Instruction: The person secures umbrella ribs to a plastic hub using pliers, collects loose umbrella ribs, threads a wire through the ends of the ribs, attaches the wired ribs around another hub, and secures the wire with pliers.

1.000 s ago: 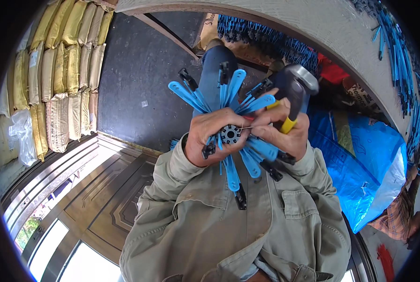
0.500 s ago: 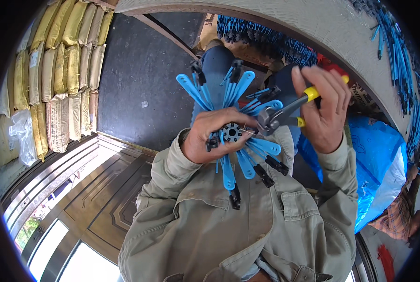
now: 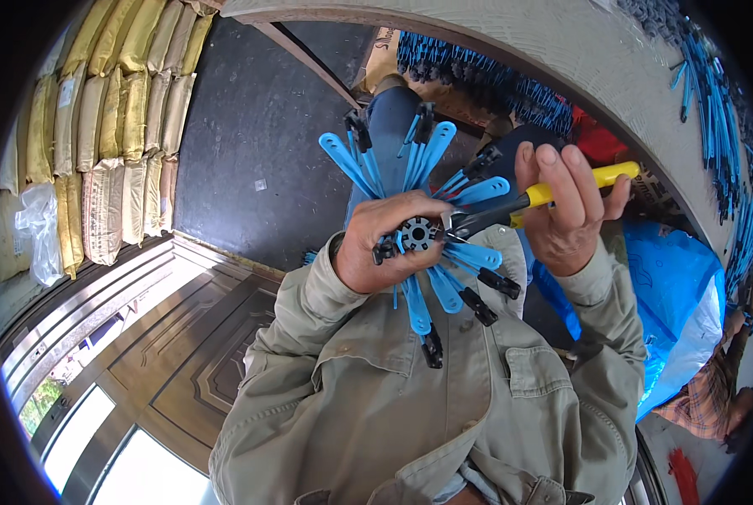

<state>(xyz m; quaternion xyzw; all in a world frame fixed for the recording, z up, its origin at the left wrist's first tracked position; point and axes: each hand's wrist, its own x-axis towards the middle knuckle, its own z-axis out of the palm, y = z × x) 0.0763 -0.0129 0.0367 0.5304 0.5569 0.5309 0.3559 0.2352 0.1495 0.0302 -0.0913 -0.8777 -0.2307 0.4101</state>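
Observation:
My left hand [image 3: 366, 240] is wrapped round a hub with blue arms. The hub's round, slotted black end [image 3: 418, 234] shows between thumb and fingers. Flat blue arms [image 3: 431, 156] fan out around the hand, with black clips [image 3: 481, 309] among them. My right hand [image 3: 566, 210] is closed on end-cutting pincers [image 3: 574, 186] with yellow handles and a dark head. Their jaws point left and reach the hub's right side, beside my left fingertips. A thin wire shows there; whether the jaws grip it I cannot tell.
A curved-looking pale tabletop [image 3: 595, 80] lies ahead, with bundles of blue arms [image 3: 717, 126] on its right. More blue and black parts [image 3: 477, 67] lie below it. Stacked sacks [image 3: 98, 118] stand left. A blue plastic bag [image 3: 671, 286] and a person's plaid sleeve [image 3: 700, 404] are right.
The pincers have swung leftward, bringing their jaws from above and right of the hub to its side. My right hand has turned with them; my left hand stays nearly in place.

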